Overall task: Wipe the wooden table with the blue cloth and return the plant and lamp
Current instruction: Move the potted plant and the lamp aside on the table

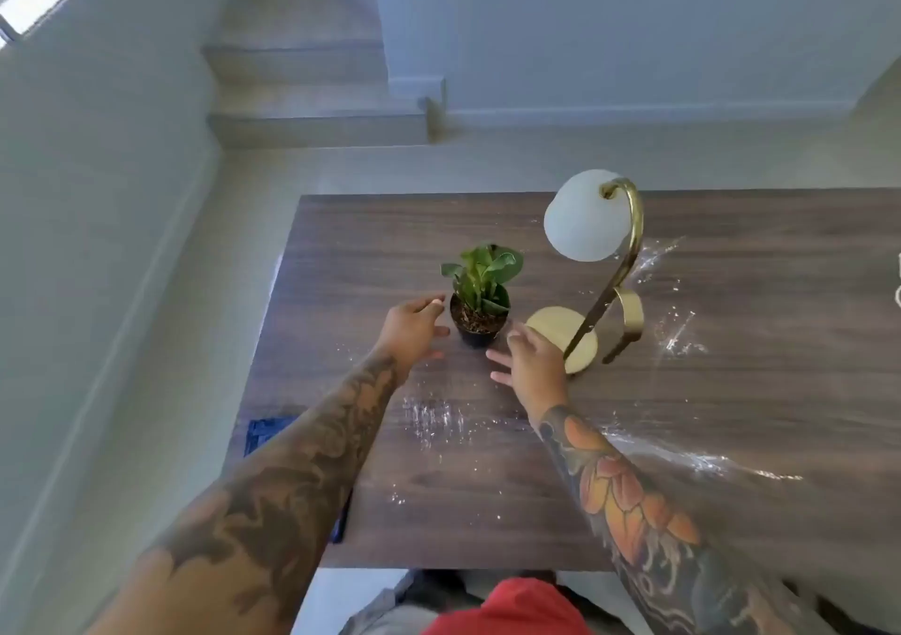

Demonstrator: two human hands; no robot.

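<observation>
A small green plant (480,295) in a black pot stands on the dark wooden table (731,390), left of centre. My left hand (412,329) is just left of the pot, fingers spread, not touching it. My right hand (531,359) is just right of the pot, fingers spread, in front of the lamp's round base. The brass lamp (616,264) with a white globe shade stands upright right of the plant. The blue cloth (265,432) lies at the table's left edge, mostly hidden under my left forearm. White smears and specks cover the tabletop.
Pale floor lies left of the table and beyond its far edge. Steps (312,122) rise at the back left, and a white wall (634,49) runs behind. My red shirt shows at the table's near edge.
</observation>
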